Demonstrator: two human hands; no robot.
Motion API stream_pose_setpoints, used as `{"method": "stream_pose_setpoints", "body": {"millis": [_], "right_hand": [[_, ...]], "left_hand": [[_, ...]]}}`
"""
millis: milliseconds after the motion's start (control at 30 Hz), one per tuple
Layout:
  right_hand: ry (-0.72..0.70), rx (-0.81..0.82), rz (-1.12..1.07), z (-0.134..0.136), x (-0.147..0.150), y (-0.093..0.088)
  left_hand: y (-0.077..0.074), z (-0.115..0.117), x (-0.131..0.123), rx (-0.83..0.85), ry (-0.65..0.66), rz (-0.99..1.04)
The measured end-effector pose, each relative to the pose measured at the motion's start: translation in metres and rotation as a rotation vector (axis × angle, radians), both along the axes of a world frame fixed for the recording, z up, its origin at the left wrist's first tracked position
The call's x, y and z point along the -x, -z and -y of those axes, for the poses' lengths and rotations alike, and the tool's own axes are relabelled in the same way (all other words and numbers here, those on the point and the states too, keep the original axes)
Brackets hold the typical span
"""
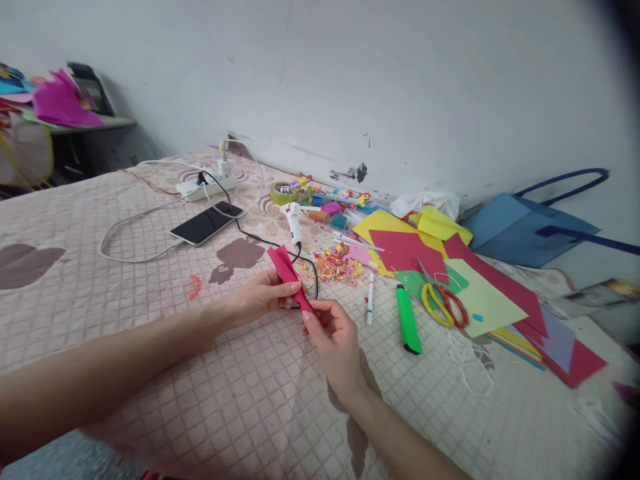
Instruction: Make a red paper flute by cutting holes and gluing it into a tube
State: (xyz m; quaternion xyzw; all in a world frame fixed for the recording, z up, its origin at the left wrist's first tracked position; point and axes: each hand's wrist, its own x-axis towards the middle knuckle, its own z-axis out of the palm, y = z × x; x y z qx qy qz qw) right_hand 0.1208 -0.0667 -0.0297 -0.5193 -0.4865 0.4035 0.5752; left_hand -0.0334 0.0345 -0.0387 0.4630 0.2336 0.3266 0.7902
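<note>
A narrow folded strip of red paper is held up between both my hands, slanting from upper left to lower right. My left hand pinches it around the middle, thumb on top. At its lower end my right hand grips it between thumb and fingers. Just beyond the paper a white glue gun stands with its black cord running behind my hands. Small colourful paper scraps lie to its right. The fingers hide part of the strip's lower end.
To the right lie a white marker, a green box cutter, scissors, white string and coloured paper sheets. A blue bag leans by the wall. Leftward are a phone and a power strip with cables.
</note>
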Motion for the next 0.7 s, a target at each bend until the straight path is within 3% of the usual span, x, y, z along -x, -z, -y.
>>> {"method": "stream_pose_setpoints", "body": {"millis": [133, 267, 500, 600, 700], "right_hand": [[-0.095, 0.039, -0.056, -0.01, 0.007, -0.001], [-0.147, -0.018, 0.141, -0.041, -0.001, -0.003], [0.118, -0.131, 0.423, -0.164, -0.025, -0.008], [0.126, -0.112, 0.518, -0.213, -0.018, -0.007], [0.086, -0.073, 0.576, -0.242, -0.003, -0.005]], "left_hand": [[-0.005, -0.01, 0.012, 0.025, -0.03, 0.012], [-0.011, -0.032, 0.036, 0.02, -0.083, 0.004], [-0.011, -0.066, 0.069, -0.016, -0.149, 0.065], [-0.009, -0.067, 0.076, -0.008, -0.135, 0.091], [-0.011, -0.065, 0.083, -0.004, -0.104, 0.096]]}}
